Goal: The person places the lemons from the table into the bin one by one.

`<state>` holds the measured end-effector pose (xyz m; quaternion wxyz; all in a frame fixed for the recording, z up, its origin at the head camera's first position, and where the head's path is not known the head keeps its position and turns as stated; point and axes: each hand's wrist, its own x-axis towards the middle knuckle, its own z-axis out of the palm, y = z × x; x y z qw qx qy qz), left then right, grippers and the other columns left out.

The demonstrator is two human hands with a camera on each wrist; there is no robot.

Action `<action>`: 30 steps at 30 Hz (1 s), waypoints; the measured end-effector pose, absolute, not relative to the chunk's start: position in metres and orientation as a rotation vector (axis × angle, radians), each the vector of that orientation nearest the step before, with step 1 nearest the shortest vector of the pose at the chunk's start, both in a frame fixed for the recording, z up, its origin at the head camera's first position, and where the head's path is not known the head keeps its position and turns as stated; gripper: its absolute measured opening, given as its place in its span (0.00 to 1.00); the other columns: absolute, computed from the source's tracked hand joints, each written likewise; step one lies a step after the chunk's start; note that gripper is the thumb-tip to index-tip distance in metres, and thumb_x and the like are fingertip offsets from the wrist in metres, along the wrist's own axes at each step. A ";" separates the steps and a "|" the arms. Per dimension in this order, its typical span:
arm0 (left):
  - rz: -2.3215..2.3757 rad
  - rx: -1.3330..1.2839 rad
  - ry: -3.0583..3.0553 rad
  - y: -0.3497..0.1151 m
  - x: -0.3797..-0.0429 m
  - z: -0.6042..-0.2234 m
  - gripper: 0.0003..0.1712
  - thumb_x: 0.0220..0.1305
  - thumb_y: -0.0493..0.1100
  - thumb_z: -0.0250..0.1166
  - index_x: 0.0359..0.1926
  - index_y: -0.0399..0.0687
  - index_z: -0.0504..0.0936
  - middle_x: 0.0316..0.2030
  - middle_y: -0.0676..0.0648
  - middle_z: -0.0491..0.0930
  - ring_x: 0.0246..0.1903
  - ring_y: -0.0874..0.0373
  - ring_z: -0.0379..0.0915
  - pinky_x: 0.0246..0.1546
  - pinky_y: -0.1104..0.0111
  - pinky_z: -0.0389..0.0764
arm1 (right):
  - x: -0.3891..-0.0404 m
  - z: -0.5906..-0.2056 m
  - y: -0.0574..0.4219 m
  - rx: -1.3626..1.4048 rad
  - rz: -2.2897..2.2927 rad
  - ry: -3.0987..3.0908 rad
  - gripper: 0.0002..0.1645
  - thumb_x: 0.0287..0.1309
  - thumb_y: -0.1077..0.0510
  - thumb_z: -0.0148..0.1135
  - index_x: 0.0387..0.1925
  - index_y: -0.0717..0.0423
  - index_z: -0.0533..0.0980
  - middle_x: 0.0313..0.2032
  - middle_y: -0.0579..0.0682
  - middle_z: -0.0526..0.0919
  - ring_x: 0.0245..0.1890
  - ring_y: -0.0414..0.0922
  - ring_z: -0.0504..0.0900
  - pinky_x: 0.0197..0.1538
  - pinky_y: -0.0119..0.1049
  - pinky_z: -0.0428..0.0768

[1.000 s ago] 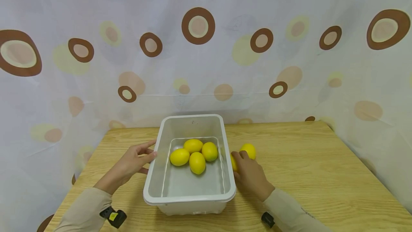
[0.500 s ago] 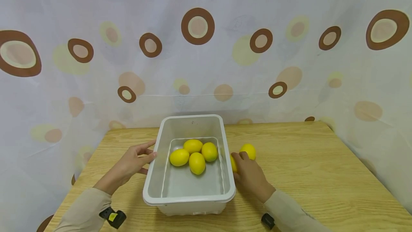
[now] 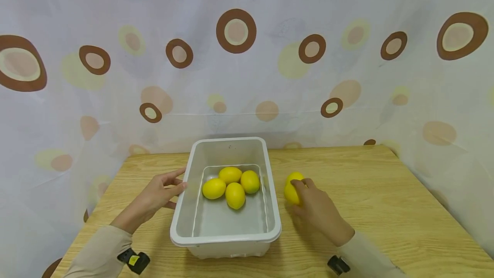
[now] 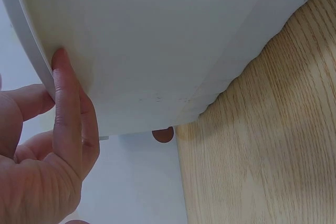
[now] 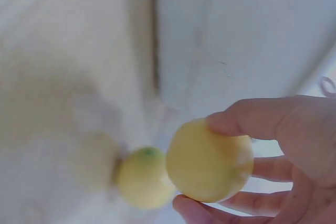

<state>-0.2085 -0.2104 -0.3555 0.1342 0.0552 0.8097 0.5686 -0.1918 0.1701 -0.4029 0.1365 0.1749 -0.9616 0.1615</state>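
A white plastic tub [image 3: 225, 239] stands on the table with several lemons [image 3: 235, 195] lying on its floor. My left hand [image 3: 154, 196] is at the tub's left side; in the left wrist view its thumb and fingers [image 4: 67, 114] pinch the rim. To the right of the tub, my right hand [image 3: 318, 209] grips a lemon [image 5: 207, 161] between thumb and fingers, raised beside the tub's outer wall. Behind it a second loose lemon [image 5: 144, 179] sits on the table, partly hidden by the held one in the head view.
The wooden table [image 3: 378, 200] extends to the right of the tub. A patterned curtain [image 3: 247, 76] hangs behind the table's back edge and along its sides. Each wrist wears a strapped camera [image 3: 135, 261].
My right hand has drawn rightward, away from the tub wall, with a lemon in its fingers, now in front of the other loose lemon. The left hand has stayed at the rim.
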 end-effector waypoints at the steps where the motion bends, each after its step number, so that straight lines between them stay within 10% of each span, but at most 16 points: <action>1: 1.648 0.158 2.348 -0.211 -0.208 -0.355 0.34 0.60 0.45 0.58 0.66 0.49 0.56 0.44 0.37 0.69 0.37 0.52 0.74 0.30 0.58 0.81 | -0.191 -0.397 0.172 0.502 0.469 -2.783 0.35 0.37 0.58 0.70 0.51 0.61 0.69 0.42 0.62 0.72 0.22 0.45 0.74 0.24 0.36 0.78; 30: 1.638 0.164 2.362 -0.210 -0.208 -0.355 0.34 0.61 0.45 0.58 0.66 0.49 0.57 0.44 0.37 0.70 0.37 0.52 0.74 0.30 0.58 0.81 | -0.223 -0.238 0.111 0.701 0.612 -2.713 0.34 0.47 0.53 0.63 0.56 0.55 0.65 0.47 0.56 0.72 0.34 0.48 0.73 0.35 0.42 0.75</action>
